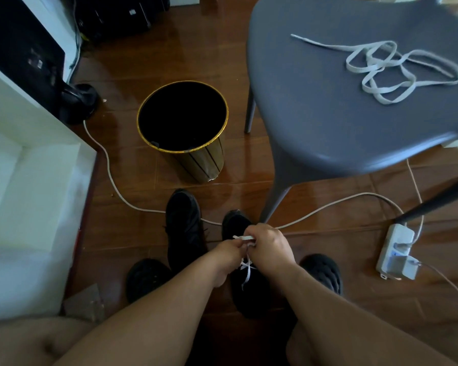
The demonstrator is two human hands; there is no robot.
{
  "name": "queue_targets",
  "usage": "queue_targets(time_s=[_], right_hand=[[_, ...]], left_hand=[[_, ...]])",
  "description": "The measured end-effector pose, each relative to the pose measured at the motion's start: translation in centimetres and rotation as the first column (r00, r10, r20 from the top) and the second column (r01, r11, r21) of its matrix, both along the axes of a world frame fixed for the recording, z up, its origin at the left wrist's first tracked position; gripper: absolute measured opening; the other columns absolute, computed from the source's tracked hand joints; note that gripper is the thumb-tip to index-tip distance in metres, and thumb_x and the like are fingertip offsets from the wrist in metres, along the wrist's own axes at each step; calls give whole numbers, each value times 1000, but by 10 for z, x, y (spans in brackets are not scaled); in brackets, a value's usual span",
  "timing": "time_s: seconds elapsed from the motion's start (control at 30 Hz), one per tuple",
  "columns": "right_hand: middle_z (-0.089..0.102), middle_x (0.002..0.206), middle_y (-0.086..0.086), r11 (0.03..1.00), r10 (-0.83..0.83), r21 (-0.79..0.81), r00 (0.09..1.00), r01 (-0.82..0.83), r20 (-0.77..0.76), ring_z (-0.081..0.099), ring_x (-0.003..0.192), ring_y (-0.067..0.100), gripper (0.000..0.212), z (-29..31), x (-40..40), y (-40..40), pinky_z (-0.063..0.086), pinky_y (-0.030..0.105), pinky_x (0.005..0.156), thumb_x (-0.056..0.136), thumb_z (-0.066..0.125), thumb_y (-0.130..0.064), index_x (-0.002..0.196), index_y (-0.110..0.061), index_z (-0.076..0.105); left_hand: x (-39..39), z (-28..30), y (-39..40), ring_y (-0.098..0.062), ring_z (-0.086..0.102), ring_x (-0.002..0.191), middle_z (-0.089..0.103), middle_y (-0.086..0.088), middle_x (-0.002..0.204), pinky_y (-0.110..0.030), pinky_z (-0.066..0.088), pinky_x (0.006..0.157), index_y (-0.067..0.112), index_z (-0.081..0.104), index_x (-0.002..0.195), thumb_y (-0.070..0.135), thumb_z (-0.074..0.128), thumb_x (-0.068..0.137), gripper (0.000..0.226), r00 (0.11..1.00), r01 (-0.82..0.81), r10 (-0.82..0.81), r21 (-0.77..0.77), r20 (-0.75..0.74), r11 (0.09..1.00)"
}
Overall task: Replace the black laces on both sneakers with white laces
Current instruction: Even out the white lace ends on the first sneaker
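Currently, a white cabinet point(32, 180) occupies the left edge of the floor point(148, 64), with a black fan base point(78, 101) standing at its far corner. A white cable point(109, 170) runs from that base across the floor toward the sneakers. A black bin with a gold rim point(183, 128) stands upright on the floor, beyond the sneakers and left of the chair.

The left sneaker point(184, 228), black, lies on the floor just beside the right sneaker point(246, 286), with no white lace visible on it. A black clog point(146, 277) sits near its heel.

The left hand point(229, 256) and right hand point(269, 248) meet above the right sneaker, touching each other. The fingers of both hands are curled and pinch a white lace point(245, 270). A short end of this lace projects from between the hands, and a crossed section lies over the sneaker's tongue area, with one strand trailing toward the heel. Which eyelets it passes through cannot be determined.

A second black clog point(324, 270) rests right of the right sneaker. A grey chair point(328, 101) stands to the right, carrying a loose second white lace point(397, 67) tangled on its seat. A white power strip point(395, 249) lies on the floor near the right edge.
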State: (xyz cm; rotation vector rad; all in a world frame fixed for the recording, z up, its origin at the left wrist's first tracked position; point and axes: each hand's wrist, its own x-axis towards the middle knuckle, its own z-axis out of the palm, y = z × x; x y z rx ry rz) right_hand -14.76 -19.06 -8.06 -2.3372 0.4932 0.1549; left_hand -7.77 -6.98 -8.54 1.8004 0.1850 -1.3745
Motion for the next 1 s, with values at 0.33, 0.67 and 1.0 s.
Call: queue_targets(time_s=[0.33, 0.67, 1.0], right_hand=[[67, 67, -15, 951, -208, 208, 972, 227, -110, 63, 69, -1, 16, -12, 0, -4, 41, 10, 51, 78, 75, -21, 70, -33, 69], [55, 61, -1, 336, -381, 570, 662, 749, -646, 47, 47, 14, 69, -37, -7, -22, 36, 25, 45, 101, 38, -68, 73, -17, 75], [79, 77, 0, -290, -504, 585, 399, 758, -766, 72, 86, 23, 48, -41, -17, -32, 51, 33, 67, 110, 32, -51, 107, -16, 64]], left_hand=[[12, -12, 13, -15, 63, 104, 71, -2, 109, -32, 43, 89, 13, 73, 105, 37, 62, 107, 26, 973, -212, 208, 28, 104, 977], [43, -14, 15, -21, 72, 90, 71, -5, 100, -42, 53, 94, 13, 58, 133, 51, 48, 110, 45, 328, -937, 908, 32, -262, 348], [1, -42, 24, -15, 65, 92, 69, -2, 110, -31, 51, 77, 25, 65, 118, 37, 68, 101, 21, 952, -46, 4, 131, 305, 990]])
